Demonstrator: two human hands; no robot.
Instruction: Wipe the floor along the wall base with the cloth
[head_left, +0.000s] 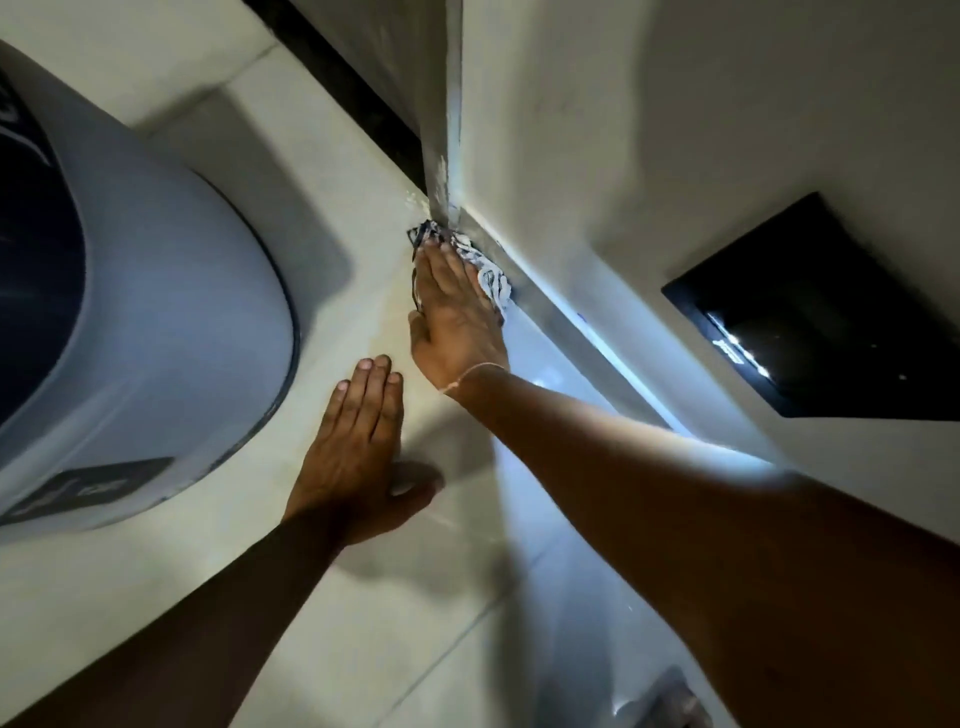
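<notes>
Two hands, both bare, at work low on a pale tiled floor (322, 218).

Right hand (454, 317): flat, fingers extended and together, palm pressing down on the cloth (491, 275); nothing is clenched, the cloth is pinned under the fingers rather than gripped. A thin thread band (470, 375) circles the wrist.

Cloth: white with a dark pattern, crumpled, lying on the floor right at the wall base (550, 306). Its far end touches the corner where a vertical wall edge (451, 130) meets the floor; its long side lies against the skirting strip. Much of it is hidden beneath the fingers.

Left hand (358, 441): open, palm down, fingers straight and close together, resting flat on the floor and holding nothing. It sits nearer the person than the right hand, apart from the cloth.

Wall (675, 104): pale, plain, running diagonally to the right of the hands, with a bright strip of light on the floor beside its base.

Dark rectangular panel (810, 306): set in the wall, glossy, with small bright reflections; well apart from the cloth.

Large rounded white appliance (156, 291): to the left, with a dark curved face and a dark label near its lower edge; near the left hand, not touching it.
</notes>
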